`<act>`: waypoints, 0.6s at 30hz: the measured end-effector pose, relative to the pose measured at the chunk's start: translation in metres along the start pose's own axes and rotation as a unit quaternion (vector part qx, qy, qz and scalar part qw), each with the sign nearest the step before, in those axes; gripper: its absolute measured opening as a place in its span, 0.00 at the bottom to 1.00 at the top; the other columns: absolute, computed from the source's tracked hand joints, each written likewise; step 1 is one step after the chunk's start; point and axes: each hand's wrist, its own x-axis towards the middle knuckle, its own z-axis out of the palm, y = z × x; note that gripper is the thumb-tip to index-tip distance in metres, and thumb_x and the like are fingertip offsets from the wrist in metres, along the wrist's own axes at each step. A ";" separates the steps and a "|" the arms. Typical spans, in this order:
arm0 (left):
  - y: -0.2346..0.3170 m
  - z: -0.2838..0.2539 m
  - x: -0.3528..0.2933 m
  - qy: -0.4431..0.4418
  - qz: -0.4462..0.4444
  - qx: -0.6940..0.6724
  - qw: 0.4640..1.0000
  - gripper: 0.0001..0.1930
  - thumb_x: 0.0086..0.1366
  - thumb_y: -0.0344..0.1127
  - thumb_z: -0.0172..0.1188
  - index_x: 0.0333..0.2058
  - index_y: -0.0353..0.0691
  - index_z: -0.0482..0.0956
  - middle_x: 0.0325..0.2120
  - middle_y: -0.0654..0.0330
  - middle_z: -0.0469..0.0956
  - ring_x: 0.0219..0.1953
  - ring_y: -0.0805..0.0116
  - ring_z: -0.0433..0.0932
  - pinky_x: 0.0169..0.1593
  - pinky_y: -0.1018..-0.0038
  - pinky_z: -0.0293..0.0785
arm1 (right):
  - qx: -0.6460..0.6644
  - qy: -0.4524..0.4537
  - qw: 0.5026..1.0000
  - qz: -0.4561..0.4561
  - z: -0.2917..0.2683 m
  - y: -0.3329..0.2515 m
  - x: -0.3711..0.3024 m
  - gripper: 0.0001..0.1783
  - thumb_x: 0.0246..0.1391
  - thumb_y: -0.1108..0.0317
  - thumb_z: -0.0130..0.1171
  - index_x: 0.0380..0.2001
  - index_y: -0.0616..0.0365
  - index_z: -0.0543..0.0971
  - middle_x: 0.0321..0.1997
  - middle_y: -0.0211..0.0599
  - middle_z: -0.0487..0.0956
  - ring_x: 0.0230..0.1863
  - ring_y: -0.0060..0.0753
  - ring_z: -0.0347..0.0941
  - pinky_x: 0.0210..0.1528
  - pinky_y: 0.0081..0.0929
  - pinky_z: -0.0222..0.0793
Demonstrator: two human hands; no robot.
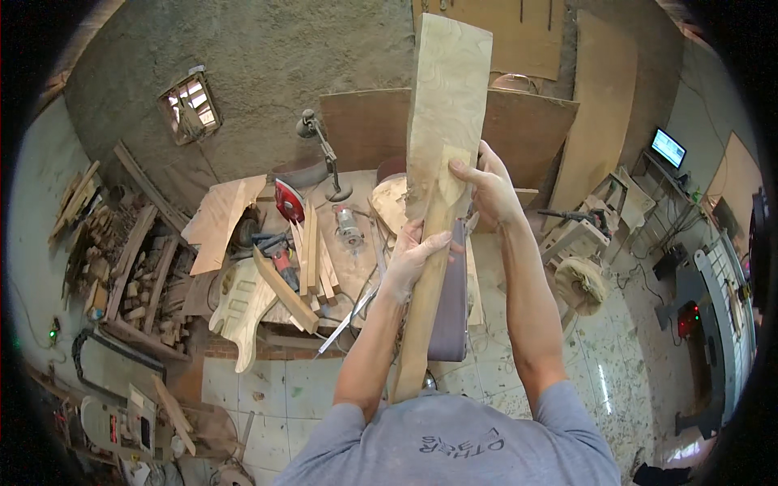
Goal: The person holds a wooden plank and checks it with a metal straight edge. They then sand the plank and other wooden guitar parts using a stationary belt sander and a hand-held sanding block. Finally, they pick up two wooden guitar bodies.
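Both my hands hold a long piece of pale wood (448, 89) upright in front of me. Its upper part is a wide board, and a narrower shaft runs down from it towards my chest; I cannot tell if they are one piece. My right hand (493, 190) grips the right edge of the wide part, thumb on the face, fingers mostly hidden behind. Lower down, my left hand (415, 261) is wrapped round the narrow shaft. Behind the shaft shows a dark purplish, belt-like surface (451, 324).
On the workbench lie a red iron (288, 201), a desk lamp (339, 193), a power tool (348, 227) and several wood strips (309, 251). A guitar-shaped wooden body (241, 296) lies at its left front. Wood scraps (154, 283) are piled left; a monitor (668, 148) stands right.
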 end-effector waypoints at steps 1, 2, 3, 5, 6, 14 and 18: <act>0.000 0.000 -0.001 -0.001 0.001 0.001 1.000 0.22 0.63 0.36 0.67 0.51 0.31 0.72 0.40 0.54 0.82 0.32 0.70 0.83 0.34 0.77 0.80 | 0.000 0.000 1.000 -0.002 0.000 0.002 -0.001 0.37 0.56 0.72 0.64 0.66 0.65 0.60 0.62 0.44 0.72 0.63 0.35 0.70 0.65 0.35 0.64; 0.000 0.000 -0.002 0.001 -0.003 0.004 1.000 0.23 0.63 0.36 0.66 0.52 0.32 0.71 0.40 0.55 0.81 0.33 0.70 0.84 0.34 0.77 0.80 | 0.004 0.010 1.000 -0.011 0.001 0.004 -0.002 0.37 0.56 0.69 0.65 0.65 0.66 0.60 0.61 0.47 0.72 0.62 0.37 0.70 0.65 0.36 0.64; 0.000 -0.001 -0.003 0.004 -0.006 0.006 1.000 0.24 0.64 0.35 0.66 0.53 0.32 0.69 0.39 0.55 0.81 0.33 0.69 0.84 0.34 0.76 0.80 | 0.007 0.021 1.000 -0.021 0.002 0.006 -0.003 0.38 0.56 0.67 0.67 0.64 0.68 0.60 0.60 0.50 0.72 0.61 0.39 0.70 0.65 0.36 0.63; -0.001 0.000 -0.002 0.001 -0.001 0.007 1.000 0.24 0.64 0.35 0.65 0.54 0.33 0.68 0.38 0.56 0.80 0.34 0.68 0.84 0.34 0.76 0.81 | 0.016 0.026 0.999 -0.025 0.004 0.005 -0.005 0.38 0.56 0.67 0.67 0.63 0.68 0.60 0.59 0.50 0.73 0.61 0.38 0.70 0.64 0.36 0.64; -0.001 0.000 -0.002 0.000 0.003 0.006 1.000 0.24 0.64 0.35 0.65 0.54 0.33 0.67 0.38 0.57 0.80 0.34 0.67 0.84 0.34 0.76 0.81 | 0.025 0.030 0.999 -0.028 0.005 0.004 -0.006 0.37 0.56 0.68 0.67 0.63 0.67 0.60 0.59 0.50 0.73 0.60 0.38 0.71 0.64 0.36 0.64; -0.004 0.004 -0.001 0.020 -0.016 -0.037 0.999 0.23 0.64 0.34 0.64 0.54 0.32 0.68 0.39 0.51 0.81 0.33 0.64 0.85 0.35 0.73 0.83 | -0.013 0.065 0.997 -0.040 0.004 0.007 -0.005 0.35 0.53 0.70 0.68 0.59 0.70 0.62 0.56 0.50 0.74 0.56 0.36 0.73 0.59 0.33 0.69; 0.001 -0.013 0.009 -0.001 -0.038 -0.043 0.998 0.19 0.64 0.34 0.64 0.49 0.29 0.74 0.39 0.51 0.83 0.33 0.66 0.85 0.36 0.75 0.83 | -0.050 0.064 0.997 -0.021 0.005 0.020 0.007 0.33 0.53 0.70 0.68 0.57 0.70 0.63 0.53 0.51 0.75 0.54 0.35 0.74 0.57 0.32 0.70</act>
